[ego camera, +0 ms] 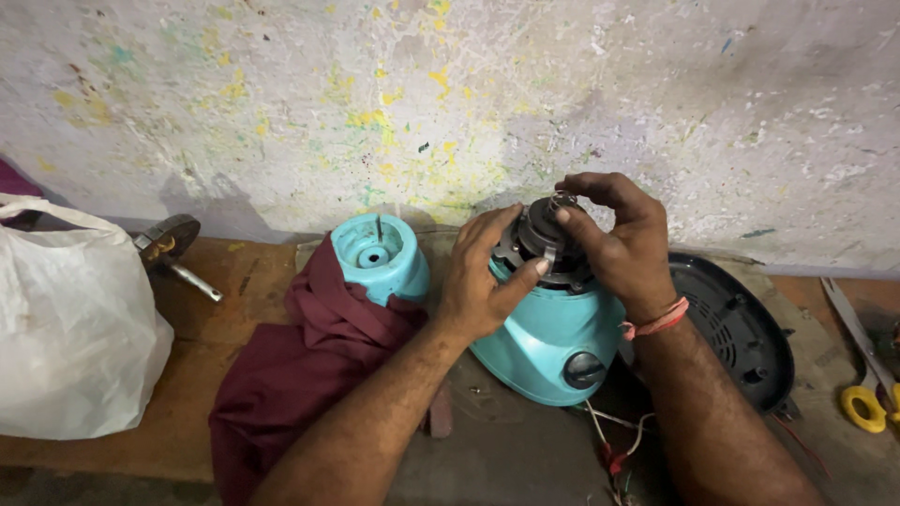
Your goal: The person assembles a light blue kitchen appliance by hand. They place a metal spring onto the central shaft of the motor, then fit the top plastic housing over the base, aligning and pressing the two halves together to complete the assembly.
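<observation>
Smooth plastic, soft cloth, rough wall

Glossy turquoise plastic mixer body [553, 337]; matt maroon cloth [300, 365] on the left; crinkled white plastic bag [70, 328]; rough paint-flecked wall [450, 103].

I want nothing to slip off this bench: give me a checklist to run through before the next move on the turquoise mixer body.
1. Left hand steadies the turquoise mixer body: ok.
2. Right hand has a grip on the dark motor part on top: ok.
3. Loose wires in front of the body, bare ends near the arms: not ok.
4. Power cut off: cannot tell.
5. Black base cover set aside at right: ok.
6. Turquoise top cap resting on the maroon cloth: ok.
</observation>
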